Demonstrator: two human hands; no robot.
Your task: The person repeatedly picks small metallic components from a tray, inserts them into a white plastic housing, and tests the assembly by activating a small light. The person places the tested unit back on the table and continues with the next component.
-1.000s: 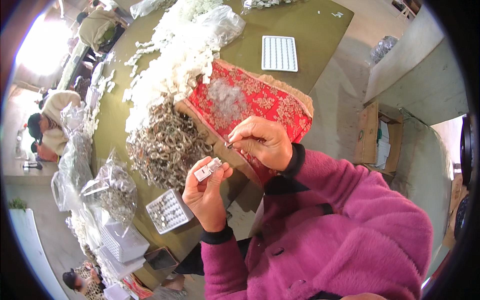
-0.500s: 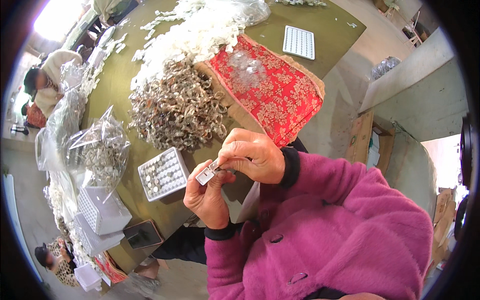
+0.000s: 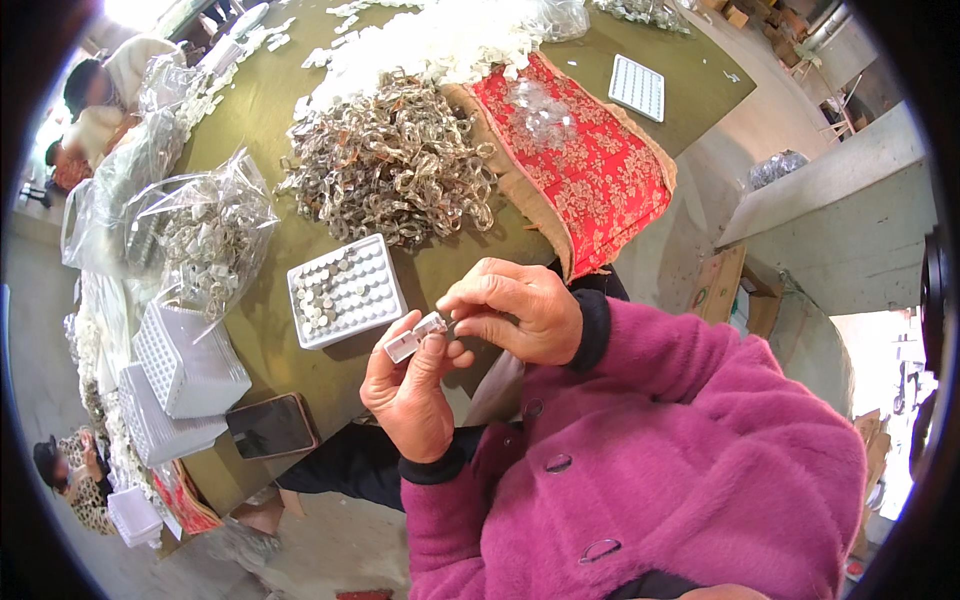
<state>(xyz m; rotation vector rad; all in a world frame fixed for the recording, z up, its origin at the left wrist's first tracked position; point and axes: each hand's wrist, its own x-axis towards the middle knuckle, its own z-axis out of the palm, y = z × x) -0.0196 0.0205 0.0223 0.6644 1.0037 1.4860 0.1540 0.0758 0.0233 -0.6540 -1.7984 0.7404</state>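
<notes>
Thumb and fingers of my left hand [image 3: 412, 405] grip a small white rectangular plastic piece [image 3: 403, 347], tilted up to the right. My right hand [image 3: 530, 315] is closed in a pinch at the piece's upper end; whatever its fingertips hold is too small to make out. Just left of my hands, a white tray [image 3: 388, 312] with rows of round hollows carries several small silvery discs [image 3: 318, 317] along its left side. Beyond it lies a large heap of metallic and clear ring-like pieces [image 3: 400, 165].
A phone [image 3: 270, 427] lies near stacked white trays [image 3: 195, 370] and a clear bag of pieces [image 3: 215, 245]. White pieces [image 3: 420, 45] are heaped at the back. A red floral cloth [image 3: 590, 160] and another tray [image 3: 637, 88] are at right. Two people sit across at left.
My view has shifted, so the table things sit differently in it. My right fingertips have drawn back slightly from the white piece, which stays in my left hand.
</notes>
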